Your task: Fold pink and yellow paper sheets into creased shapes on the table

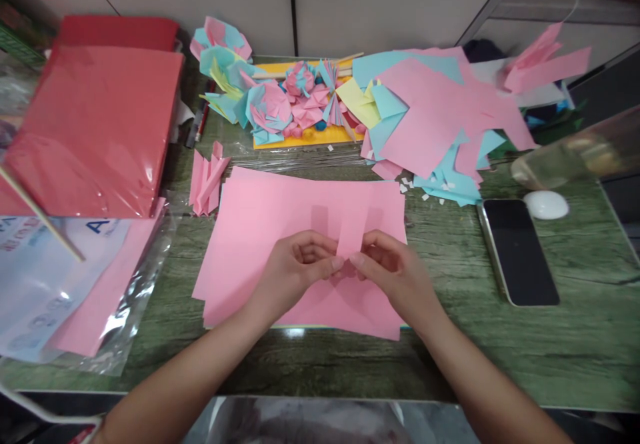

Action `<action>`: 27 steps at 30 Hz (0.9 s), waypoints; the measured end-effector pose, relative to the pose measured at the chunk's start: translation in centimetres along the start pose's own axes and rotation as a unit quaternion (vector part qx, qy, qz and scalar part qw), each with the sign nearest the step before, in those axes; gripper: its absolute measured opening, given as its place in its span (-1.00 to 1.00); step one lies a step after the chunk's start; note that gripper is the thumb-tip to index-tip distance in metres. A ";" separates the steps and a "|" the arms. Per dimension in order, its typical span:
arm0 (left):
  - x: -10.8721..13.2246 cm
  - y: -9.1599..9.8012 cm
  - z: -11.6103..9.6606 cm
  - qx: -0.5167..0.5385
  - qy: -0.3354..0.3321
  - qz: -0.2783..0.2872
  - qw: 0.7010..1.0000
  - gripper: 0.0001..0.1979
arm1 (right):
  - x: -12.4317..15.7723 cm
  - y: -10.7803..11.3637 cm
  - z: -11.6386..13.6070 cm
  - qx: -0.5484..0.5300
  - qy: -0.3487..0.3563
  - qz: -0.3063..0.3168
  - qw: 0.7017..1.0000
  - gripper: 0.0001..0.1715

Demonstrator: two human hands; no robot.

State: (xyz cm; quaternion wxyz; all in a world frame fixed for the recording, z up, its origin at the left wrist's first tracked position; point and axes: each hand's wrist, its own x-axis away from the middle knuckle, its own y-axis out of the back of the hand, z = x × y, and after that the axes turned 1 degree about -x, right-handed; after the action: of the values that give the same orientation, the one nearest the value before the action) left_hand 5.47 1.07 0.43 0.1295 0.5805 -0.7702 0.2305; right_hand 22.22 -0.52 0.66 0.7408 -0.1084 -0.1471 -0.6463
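Note:
A narrow pink paper strip [351, 227] stands up between both hands, held by its lower end. My left hand [303, 264] pinches the strip's left edge between thumb and fingers. From the other side, my right hand [387, 264] grips the right edge, its thumb close to the left one. Below the hands lies a stack of pink paper sheets [265, 211], its edges uneven. Just left of the stack are several folded pink paper pieces [206, 181].
Folded paper flowers [273, 107] crowd the back, beside loose pink and blue sheets [425, 111]. A phone [520, 251] and a white oval object [547, 205] lie at right, near a clear bottle [565, 154]. Red packs [100, 117] and a plastic sleeve [65, 284] cover the left.

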 end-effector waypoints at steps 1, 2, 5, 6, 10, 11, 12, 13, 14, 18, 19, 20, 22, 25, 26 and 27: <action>0.0 0.0 0.0 0.000 -0.001 0.000 1.000 -0.77 | 0.0 0.0 0.0 0.010 -0.005 -0.002 1.000 -0.77; 0.0 -0.1 0.0 0.000 -0.001 0.000 1.000 -0.77 | 0.0 -0.1 0.0 0.012 -0.006 -0.005 1.000 -0.77; 0.0 -0.1 0.0 -0.005 -0.002 -0.005 1.000 -0.76 | 0.1 -0.2 0.0 0.003 -0.006 -0.005 1.000 -0.77; 0.0 -0.1 0.1 -0.007 -0.002 -0.006 1.000 -0.76 | 0.1 -0.2 0.0 0.002 -0.007 -0.004 1.000 -0.76; 0.0 -0.1 0.1 -0.011 -0.003 -0.011 1.000 -0.76 | 0.0 -0.2 0.2 0.006 -0.013 -0.002 1.000 -0.71; 0.1 -0.1 0.1 -0.012 -0.002 -0.013 1.000 -0.75 | 0.0 -0.2 0.3 0.008 -0.013 -0.003 1.000 -0.70; 0.1 -0.2 0.0 -0.013 -0.001 -0.015 1.000 -0.74 | 0.0 -0.1 0.3 0.010 -0.013 -0.004 1.000 -0.69; 0.1 -0.2 0.0 -0.016 -0.001 -0.017 1.000 -0.74 | 0.0 -0.1 0.3 0.013 -0.013 -0.006 1.000 -0.68; 0.2 -0.3 -0.1 -0.020 -0.001 -0.021 1.000 -0.73 | 0.0 -0.2 0.3 0.017 -0.013 -0.006 1.000 -0.68; 0.2 -0.5 -0.1 -0.037 -0.013 -0.030 0.999 -0.74 | 0.1 -0.3 0.2 0.029 -0.016 -0.010 0.999 -0.66; 0.2 -0.5 -0.1 -0.038 -0.015 -0.030 0.999 -0.74 | 0.1 -0.3 0.2 0.031 -0.016 -0.012 0.999 -0.65; 0.2 -0.5 -0.1 -0.036 -0.016 -0.030 0.999 -0.75 | 0.1 -0.3 0.2 0.032 -0.016 -0.014 0.999 -0.65; 0.2 -0.5 0.0 -0.024 -0.016 -0.027 0.999 -0.75 | 0.1 -0.3 0.3 0.026 -0.016 -0.016 0.999 -0.65; 0.1 -0.4 0.2 0.001 -0.011 -0.021 1.000 -0.76 | 0.1 -0.1 0.4 0.009 -0.012 -0.010 1.000 -0.68; 0.1 -0.4 0.3 0.007 -0.009 -0.021 1.000 -0.76 | 0.1 -0.1 0.4 0.007 -0.008 -0.007 1.000 -0.69; 0.1 -0.4 0.3 0.009 -0.005 -0.020 1.000 -0.76 | 0.1 0.0 0.4 0.007 -0.004 -0.007 1.000 -0.70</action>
State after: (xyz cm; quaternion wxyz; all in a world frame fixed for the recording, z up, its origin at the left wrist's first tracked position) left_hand 5.83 0.72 0.30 0.1248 0.5980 -0.7571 0.2316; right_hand 22.17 -0.52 1.05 0.7364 -0.1049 -0.1552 -0.6500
